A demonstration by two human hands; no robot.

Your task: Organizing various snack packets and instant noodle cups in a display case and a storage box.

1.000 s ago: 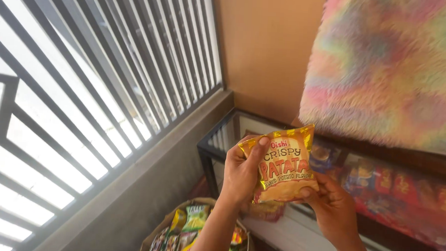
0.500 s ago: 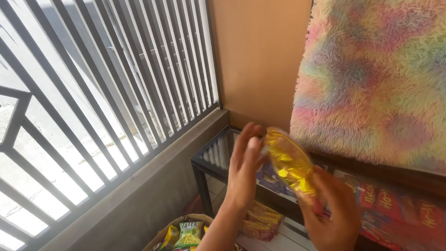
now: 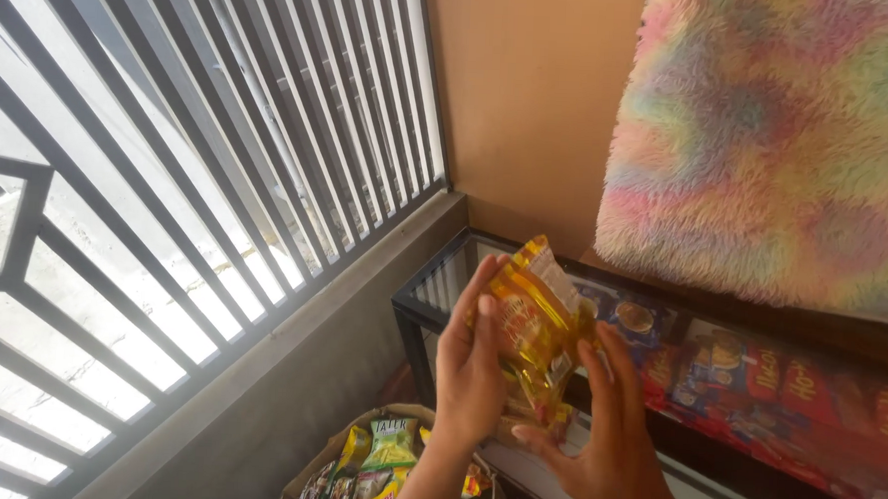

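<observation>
The yellow snack packet [image 3: 532, 328] stands edge-on between both hands. The left hand [image 3: 471, 370] grips it from nine o'clock. The right hand [image 3: 610, 436] holds its lower edge from five o'clock, fingers spread.

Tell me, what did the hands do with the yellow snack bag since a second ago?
The yellow snack bag was turned: its front faced the camera before, now it is edge-on, tilted sideways. The left hand kept its grip on it; the right hand slid lower, fingers under the bag. Unchanged: the glass case, fluffy rug and the bag of snacks below.
</observation>
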